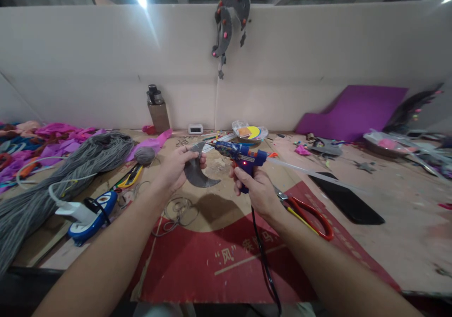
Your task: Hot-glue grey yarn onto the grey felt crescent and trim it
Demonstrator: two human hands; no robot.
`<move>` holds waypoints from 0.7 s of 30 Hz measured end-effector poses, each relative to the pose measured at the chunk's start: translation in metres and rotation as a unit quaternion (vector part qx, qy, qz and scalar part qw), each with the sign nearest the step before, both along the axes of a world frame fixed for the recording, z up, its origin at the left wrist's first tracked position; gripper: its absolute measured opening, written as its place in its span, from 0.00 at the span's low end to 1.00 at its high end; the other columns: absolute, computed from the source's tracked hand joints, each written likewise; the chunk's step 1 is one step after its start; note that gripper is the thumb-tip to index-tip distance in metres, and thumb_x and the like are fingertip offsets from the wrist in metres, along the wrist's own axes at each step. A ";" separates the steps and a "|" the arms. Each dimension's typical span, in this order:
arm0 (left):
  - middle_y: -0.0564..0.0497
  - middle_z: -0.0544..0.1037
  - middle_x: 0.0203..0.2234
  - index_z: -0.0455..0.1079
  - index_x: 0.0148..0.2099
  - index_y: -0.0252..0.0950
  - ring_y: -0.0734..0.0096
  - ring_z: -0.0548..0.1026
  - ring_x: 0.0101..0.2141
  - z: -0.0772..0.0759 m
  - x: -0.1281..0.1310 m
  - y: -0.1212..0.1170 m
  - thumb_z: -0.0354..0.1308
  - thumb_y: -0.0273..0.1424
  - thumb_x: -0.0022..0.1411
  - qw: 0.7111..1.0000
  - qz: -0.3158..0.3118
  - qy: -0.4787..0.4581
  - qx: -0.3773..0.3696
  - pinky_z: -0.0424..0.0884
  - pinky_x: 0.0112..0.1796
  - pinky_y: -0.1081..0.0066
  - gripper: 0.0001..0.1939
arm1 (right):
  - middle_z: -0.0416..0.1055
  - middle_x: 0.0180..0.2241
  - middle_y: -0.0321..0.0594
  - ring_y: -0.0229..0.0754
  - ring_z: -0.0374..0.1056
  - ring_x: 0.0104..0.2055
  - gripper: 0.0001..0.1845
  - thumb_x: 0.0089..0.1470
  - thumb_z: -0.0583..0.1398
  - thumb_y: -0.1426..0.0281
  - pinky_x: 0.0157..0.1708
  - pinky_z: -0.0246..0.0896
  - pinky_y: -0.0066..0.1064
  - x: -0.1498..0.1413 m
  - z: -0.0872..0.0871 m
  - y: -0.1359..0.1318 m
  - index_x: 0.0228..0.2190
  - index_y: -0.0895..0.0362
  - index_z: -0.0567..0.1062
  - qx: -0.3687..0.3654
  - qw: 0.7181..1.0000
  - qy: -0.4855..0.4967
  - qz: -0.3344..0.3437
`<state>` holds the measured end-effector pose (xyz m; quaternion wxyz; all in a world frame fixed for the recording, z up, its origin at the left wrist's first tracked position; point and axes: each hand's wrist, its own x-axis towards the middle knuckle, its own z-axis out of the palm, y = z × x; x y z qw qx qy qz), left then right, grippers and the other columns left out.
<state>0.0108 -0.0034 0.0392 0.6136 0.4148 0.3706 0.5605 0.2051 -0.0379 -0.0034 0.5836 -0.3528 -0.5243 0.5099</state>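
Observation:
My left hand (175, 167) pinches a dark grey crescent moon piece (198, 173) near its upper end. In my right hand (257, 185) is a blue hot glue gun (243, 153), its red light lit and fingers wrapped round the handle. The nozzle points left, close to the top of the crescent; whether it touches cannot be made out. A long clear glue stick (300, 167) sticks out of the gun's back, and a black cord (263, 256) hangs below the handle. Under my left hand lies a loose coil of grey yarn (178, 213).
Red-handled scissors (314, 213) and a black tablet-like slab (348, 199) lie right of the cardboard (197, 279). On the left are grey yarn (67, 180), a utility knife (130, 176) and a power strip (93, 218). A finished-looking moon ornament (236, 2) hangs on the wall.

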 end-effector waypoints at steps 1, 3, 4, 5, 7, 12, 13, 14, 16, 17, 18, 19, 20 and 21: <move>0.48 0.77 0.24 0.69 0.32 0.30 0.74 0.74 0.23 0.000 0.000 0.000 0.61 0.21 0.49 1.000 -0.003 0.003 -0.005 0.75 0.28 0.72 0.06 | 0.69 0.28 0.34 0.31 0.58 0.21 0.16 0.50 0.65 0.57 0.17 0.59 0.25 0.000 0.000 0.000 0.32 0.58 0.73 0.002 1.000 0.005 0.004; 0.48 0.77 0.24 0.70 0.33 0.30 0.73 0.75 0.24 0.000 0.001 0.000 0.61 0.22 0.50 1.000 0.005 0.010 -0.014 0.76 0.28 0.71 0.05 | 0.70 0.28 0.34 0.31 0.57 0.21 0.15 0.51 0.65 0.59 0.17 0.59 0.25 0.001 -0.001 0.002 0.32 0.57 0.72 0.009 0.999 0.029 0.009; 0.48 0.77 0.25 0.70 0.33 0.30 0.73 0.75 0.24 -0.001 0.000 0.001 0.61 0.22 0.51 1.000 0.015 0.012 -0.014 0.76 0.28 0.71 0.05 | 0.70 0.29 0.34 0.31 0.57 0.22 0.14 0.51 0.65 0.59 0.17 0.59 0.24 0.001 -0.001 0.004 0.32 0.56 0.72 0.011 0.999 0.046 0.009; 0.48 0.78 0.26 0.70 0.34 0.30 0.73 0.75 0.24 -0.002 0.000 0.002 0.62 0.22 0.51 0.999 0.028 0.016 -0.011 0.76 0.28 0.71 0.06 | 0.71 0.30 0.34 0.31 0.57 0.22 0.14 0.51 0.65 0.60 0.16 0.59 0.24 0.002 0.000 0.006 0.32 0.56 0.71 0.010 0.998 0.065 0.006; 0.48 0.78 0.26 0.70 0.35 0.31 0.74 0.75 0.24 -0.005 -0.002 0.005 0.62 0.22 0.52 0.998 0.052 0.032 -0.003 0.75 0.27 0.72 0.06 | 0.73 0.30 0.34 0.31 0.56 0.21 0.14 0.50 0.65 0.61 0.15 0.58 0.23 0.005 0.000 0.010 0.34 0.55 0.69 -0.008 0.995 0.096 -0.004; 0.49 0.78 0.26 0.69 0.36 0.31 0.77 0.72 0.22 -0.009 0.000 0.006 0.62 0.22 0.50 0.997 0.045 0.059 0.016 0.71 0.22 0.76 0.09 | 0.73 0.29 0.35 0.31 0.58 0.19 0.07 0.57 0.59 0.66 0.15 0.62 0.23 0.011 -0.003 0.025 0.33 0.56 0.67 -0.162 0.987 -0.004 -0.007; 0.49 0.78 0.26 0.69 0.37 0.32 0.77 0.72 0.22 -0.009 0.001 0.006 0.63 0.22 0.49 0.997 0.034 0.060 0.016 0.71 0.22 0.76 0.10 | 0.72 0.28 0.35 0.31 0.59 0.19 0.05 0.58 0.58 0.68 0.16 0.63 0.24 0.011 -0.005 0.029 0.32 0.56 0.67 -0.190 0.981 -0.043 -0.004; 0.49 0.78 0.26 0.69 0.37 0.32 0.77 0.72 0.22 -0.009 0.002 0.005 0.63 0.21 0.48 0.998 0.024 0.060 0.016 0.70 0.22 0.76 0.11 | 0.71 0.27 0.35 0.31 0.60 0.19 0.04 0.59 0.57 0.69 0.17 0.65 0.25 0.011 -0.008 0.032 0.32 0.57 0.67 -0.210 0.975 -0.075 -0.002; 0.50 0.78 0.26 0.69 0.37 0.32 0.78 0.72 0.22 -0.008 0.004 0.004 0.63 0.20 0.46 0.998 0.019 0.062 0.018 0.70 0.23 0.77 0.13 | 0.70 0.25 0.35 0.32 0.61 0.19 0.04 0.59 0.56 0.71 0.19 0.69 0.28 0.010 -0.014 0.039 0.31 0.57 0.67 -0.225 0.968 -0.113 -0.002; 0.50 0.78 0.26 0.69 0.36 0.32 0.78 0.72 0.22 -0.008 0.004 0.004 0.63 0.20 0.46 0.998 0.023 0.063 0.020 0.70 0.23 0.77 0.13 | 0.70 0.25 0.35 0.33 0.62 0.20 0.04 0.60 0.56 0.72 0.21 0.71 0.29 0.009 -0.017 0.043 0.31 0.57 0.67 -0.225 0.966 -0.127 -0.004; 0.50 0.77 0.26 0.69 0.35 0.31 0.78 0.72 0.22 -0.008 0.004 0.005 0.63 0.19 0.45 0.997 0.027 0.065 0.023 0.70 0.23 0.77 0.12 | 0.70 0.25 0.35 0.33 0.64 0.20 0.05 0.60 0.56 0.72 0.23 0.72 0.30 0.007 -0.020 0.046 0.31 0.57 0.68 -0.224 0.964 -0.146 -0.007; 0.50 0.77 0.25 0.69 0.34 0.31 0.79 0.72 0.21 -0.008 0.004 0.005 0.64 0.20 0.45 0.997 0.027 0.066 0.025 0.70 0.23 0.78 0.11 | 0.71 0.26 0.36 0.34 0.65 0.21 0.05 0.60 0.56 0.71 0.25 0.73 0.31 0.007 -0.022 0.048 0.31 0.57 0.68 -0.221 0.961 -0.169 -0.011; 0.50 0.77 0.25 0.70 0.33 0.31 0.79 0.72 0.21 -0.007 0.004 0.005 0.64 0.20 0.45 0.997 0.023 0.066 0.026 0.70 0.23 0.78 0.10 | 0.72 0.26 0.38 0.35 0.67 0.23 0.06 0.60 0.56 0.70 0.27 0.73 0.31 0.006 -0.023 0.050 0.31 0.57 0.68 -0.216 0.957 -0.194 -0.017; 0.50 0.76 0.24 0.70 0.32 0.30 0.79 0.71 0.21 -0.007 0.004 0.006 0.64 0.21 0.45 0.997 0.017 0.066 0.027 0.70 0.24 0.78 0.09 | 0.74 0.27 0.40 0.36 0.69 0.24 0.07 0.61 0.56 0.69 0.28 0.73 0.32 0.007 -0.023 0.052 0.31 0.58 0.69 -0.210 0.951 -0.224 -0.024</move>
